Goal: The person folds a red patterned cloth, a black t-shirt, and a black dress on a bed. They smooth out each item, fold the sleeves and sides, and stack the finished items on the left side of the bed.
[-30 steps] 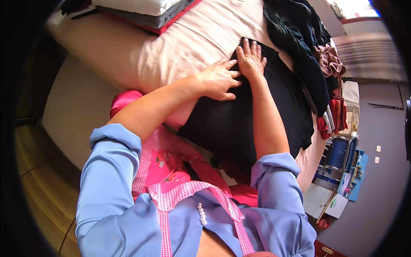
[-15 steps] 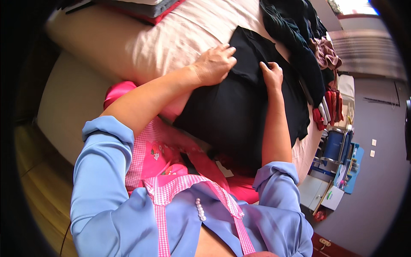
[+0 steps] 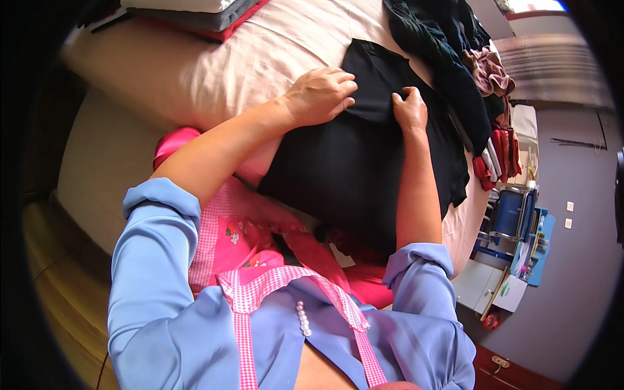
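Observation:
A black garment [image 3: 338, 175] lies spread on the bed before me, fairly smooth, its near part reaching down toward my lap. Its exact kind is hard to make out. My left hand [image 3: 322, 96] is over its upper left edge, fingers bent loosely and the thumb apart from them. On the garment's upper right part is my right hand [image 3: 411, 110], with thumb and forefinger spread and no cloth visibly pinched between them. The other fingers of the right hand are partly hidden.
Dark clothes [image 3: 448, 71] lie heaped along the bed's far right, beside a mauve crumpled cloth [image 3: 489, 73] and folded red clothes [image 3: 504, 153]. A folded stack [image 3: 221, 19] sits at the far left on the pale pink sheet [image 3: 286, 42]. A cabinet [image 3: 478, 286] stands to the right.
The right thumb and forefinger have come apart from a pinch near the cloth. My left hand has loosened and shifted slightly left. The black garment's upper part looks flatter.

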`<state>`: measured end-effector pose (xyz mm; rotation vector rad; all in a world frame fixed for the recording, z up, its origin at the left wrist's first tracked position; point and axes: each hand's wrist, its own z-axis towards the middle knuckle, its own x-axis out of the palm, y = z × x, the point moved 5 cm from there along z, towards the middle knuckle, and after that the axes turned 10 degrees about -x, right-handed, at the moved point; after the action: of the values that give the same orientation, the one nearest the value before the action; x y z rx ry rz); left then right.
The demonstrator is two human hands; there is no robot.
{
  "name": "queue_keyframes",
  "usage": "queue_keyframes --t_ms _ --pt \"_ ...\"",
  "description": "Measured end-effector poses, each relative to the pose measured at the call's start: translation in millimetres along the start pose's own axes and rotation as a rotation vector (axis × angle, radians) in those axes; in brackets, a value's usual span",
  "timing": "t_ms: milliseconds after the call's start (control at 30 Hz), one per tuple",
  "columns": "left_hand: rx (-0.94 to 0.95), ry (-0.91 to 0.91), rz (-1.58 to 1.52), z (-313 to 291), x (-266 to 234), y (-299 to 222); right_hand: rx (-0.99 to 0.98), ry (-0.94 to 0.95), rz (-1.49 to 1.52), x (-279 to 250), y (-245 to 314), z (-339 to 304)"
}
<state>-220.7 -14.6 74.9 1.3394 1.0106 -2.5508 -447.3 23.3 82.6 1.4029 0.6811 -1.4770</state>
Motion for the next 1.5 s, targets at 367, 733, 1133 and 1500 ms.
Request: queue_keyframes --t_ms 367,733,1133,1500 --pt "-0.015 0.04 0.204 -4.0 20.8 8.6 -0.191 0.044 -0.043 36.3 102.9 78.4" --pt "-0.003 0.189 0.237 -6.7 30.2 -1.6 -0.135 -0.26 0.367 66.5 84.1 93.5" --pt "-0.035 0.369 0.287 -5.6 28.3 -5.5 -0.064 0.139 -0.127 29.6 29.6 -14.5" --pt "-0.034 0.314 0.354 -2.4 40.5 -6.3 0.7 -0.804 -0.027 -58.7 -302.9 -208.6"
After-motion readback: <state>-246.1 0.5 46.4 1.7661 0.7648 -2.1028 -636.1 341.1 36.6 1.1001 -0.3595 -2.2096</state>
